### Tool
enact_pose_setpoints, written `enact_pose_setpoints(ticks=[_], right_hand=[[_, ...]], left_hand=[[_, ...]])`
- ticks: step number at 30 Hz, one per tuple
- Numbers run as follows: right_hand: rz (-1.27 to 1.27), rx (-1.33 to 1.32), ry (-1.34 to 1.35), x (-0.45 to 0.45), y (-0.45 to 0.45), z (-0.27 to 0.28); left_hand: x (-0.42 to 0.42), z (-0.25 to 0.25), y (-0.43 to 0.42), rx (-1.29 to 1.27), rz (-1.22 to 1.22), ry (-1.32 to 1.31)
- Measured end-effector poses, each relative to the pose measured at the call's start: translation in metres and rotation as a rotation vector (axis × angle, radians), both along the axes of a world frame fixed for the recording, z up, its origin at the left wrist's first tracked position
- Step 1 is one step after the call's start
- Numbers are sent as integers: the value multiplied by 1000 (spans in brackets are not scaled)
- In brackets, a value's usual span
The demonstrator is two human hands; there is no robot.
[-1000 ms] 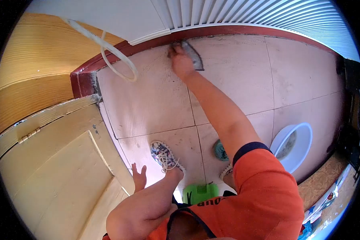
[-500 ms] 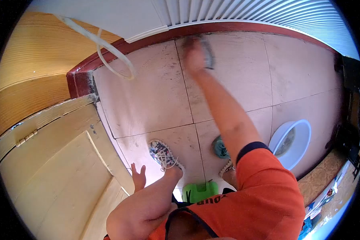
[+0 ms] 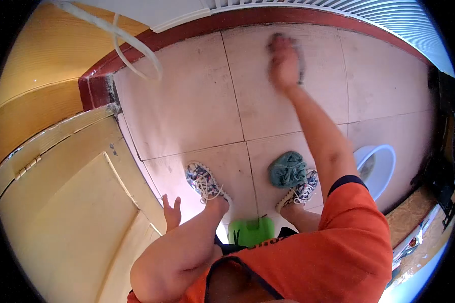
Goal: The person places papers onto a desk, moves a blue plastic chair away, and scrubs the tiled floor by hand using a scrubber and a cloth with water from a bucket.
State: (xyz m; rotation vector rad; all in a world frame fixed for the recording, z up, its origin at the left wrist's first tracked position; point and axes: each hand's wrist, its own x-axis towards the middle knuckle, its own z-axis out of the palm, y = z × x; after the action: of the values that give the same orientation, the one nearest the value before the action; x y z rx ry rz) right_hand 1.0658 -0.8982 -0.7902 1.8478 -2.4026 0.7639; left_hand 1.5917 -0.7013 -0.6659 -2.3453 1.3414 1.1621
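Stretched far forward, my right hand (image 3: 284,65) is closed over a dark, rounded brush-like thing (image 3: 301,68), pressed to the pink tiled floor (image 3: 187,101). Motion blurs both, and my hand covers most of what it holds. My left hand (image 3: 172,211) hangs beside my left knee with its fingers apart, holding nothing, close to the yellow wooden door. A crumpled teal cloth (image 3: 287,169) lies on the floor against my right shoe (image 3: 304,191). Right of my forearm stands a pale blue basin (image 3: 384,169), partly hidden by the arm.
A white ribbed panel (image 3: 308,7) runs along the back above a dark red skirting (image 3: 258,18). A pale hose (image 3: 136,48) loops down at the upper left. The yellow door (image 3: 71,202) borders the left. Something bright green (image 3: 250,232) is beneath me.
My right hand has swept right across the floor with the brush-like thing. The teal cloth shows more fully now. My left hand stays beside the knee, and the view has shifted slightly.
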Motion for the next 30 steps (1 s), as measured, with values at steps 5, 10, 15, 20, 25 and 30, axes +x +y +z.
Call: enact_pose_setpoints(ticks=[5, 10, 15, 20, 25, 30], right_hand=[[822, 349, -297, 109, 111, 25], [782, 230, -225, 53, 51, 5], [326, 83, -5, 59, -47, 6], [717, 214, -181, 107, 78, 19], [920, 324, -132, 52, 52, 19], [361, 61, 16, 50, -56, 2]], left_hand=[[-9, -2, -6, -69, 36, 91], [8, -6, 9, -13, 30, 13], [-3, -9, 4, -2, 59, 19], [-9, -9, 1, -68, 44, 87], [-6, -9, 0, -21, 30, 19], [-14, -4, -4, -45, 42, 40]])
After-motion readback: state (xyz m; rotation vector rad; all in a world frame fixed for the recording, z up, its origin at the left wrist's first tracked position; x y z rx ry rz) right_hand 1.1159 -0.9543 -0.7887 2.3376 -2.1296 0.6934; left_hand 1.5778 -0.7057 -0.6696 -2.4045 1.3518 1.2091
